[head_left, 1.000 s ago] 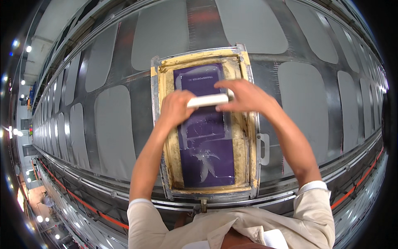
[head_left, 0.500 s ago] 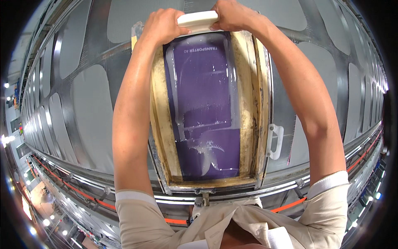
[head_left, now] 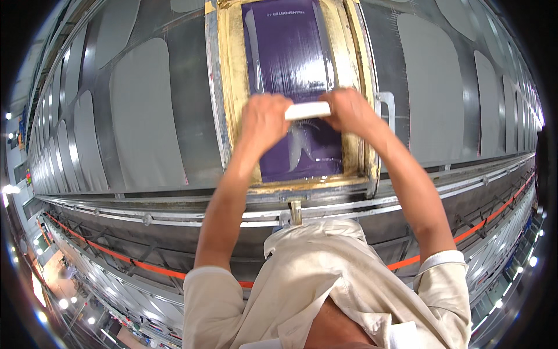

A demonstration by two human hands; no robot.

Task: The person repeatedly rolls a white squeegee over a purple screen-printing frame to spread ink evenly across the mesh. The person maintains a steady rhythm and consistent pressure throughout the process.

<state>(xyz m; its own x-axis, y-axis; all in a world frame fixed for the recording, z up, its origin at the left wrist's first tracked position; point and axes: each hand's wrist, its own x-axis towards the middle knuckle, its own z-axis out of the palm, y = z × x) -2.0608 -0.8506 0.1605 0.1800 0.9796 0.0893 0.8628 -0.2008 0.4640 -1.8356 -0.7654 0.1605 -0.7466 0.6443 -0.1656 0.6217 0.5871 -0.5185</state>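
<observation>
Both of my hands are wrapped round a white squeegee [head_left: 308, 111], which lies crosswise over a purple printing screen [head_left: 290, 58]. My left hand [head_left: 265, 119] grips its left end and my right hand [head_left: 351, 110] its right end. The screen sits inside a wooden frame [head_left: 354, 159] with yellowed, stained edges. Pale printed lettering and a light leaf-like shape show on the purple mesh, the shape just nearer me than the squeegee. Wet gloss shines on the mesh beyond my hands. The squeegee's lower edge is hidden by its handle and my fingers.
Grey cut fabric panels [head_left: 142, 110] lie flat along a long dark table [head_left: 195, 116] on both sides of the frame. A white handle [head_left: 386, 113] stands at the frame's right side. Metal rails and an orange strip [head_left: 157, 269] run along the near edge.
My hands have drawn the squeegee from the far end of the screen toward me, past its middle. The view has shifted, so the frame sits higher in the picture.
</observation>
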